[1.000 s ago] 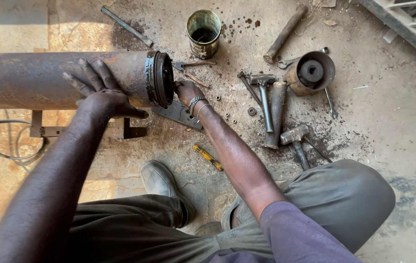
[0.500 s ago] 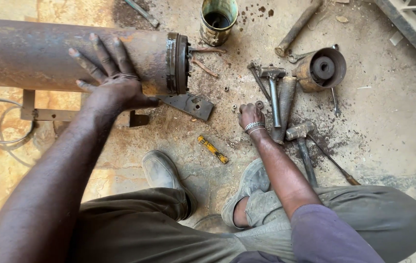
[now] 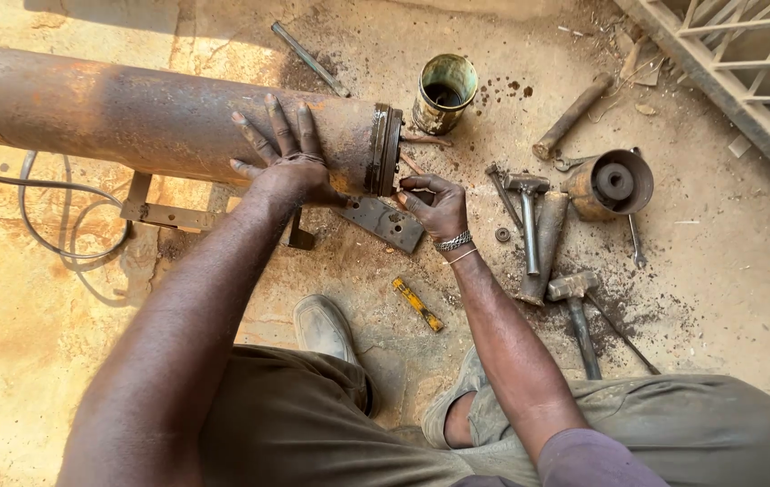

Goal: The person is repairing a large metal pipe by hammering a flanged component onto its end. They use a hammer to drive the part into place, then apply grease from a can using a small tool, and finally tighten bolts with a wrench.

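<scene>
A long rusty steel cylinder (image 3: 132,113) lies across the ground on a low metal stand. My left hand (image 3: 281,162) presses flat on its top near the ringed end (image 3: 385,149), fingers spread. My right hand (image 3: 435,203), with a bracelet at the wrist, is at the cylinder's open end, fingers curled toward the end face. Whether it pinches a small part is hidden by the fingers. A flat steel plate with holes (image 3: 385,221) lies just under that hand.
A dirty tin can (image 3: 444,90) stands beyond the cylinder's end. Two hammers (image 3: 529,216) (image 3: 574,307), a cup-shaped metal part (image 3: 610,185), a wooden handle (image 3: 570,113) and a yellow screwdriver (image 3: 417,302) lie around. A cable (image 3: 69,225) loops at left, and a metal grating (image 3: 737,63) is at top right.
My right hand left the cylinder's end, reached over to the tools on the ground, and has come back to the end. My left hand stayed on the cylinder.
</scene>
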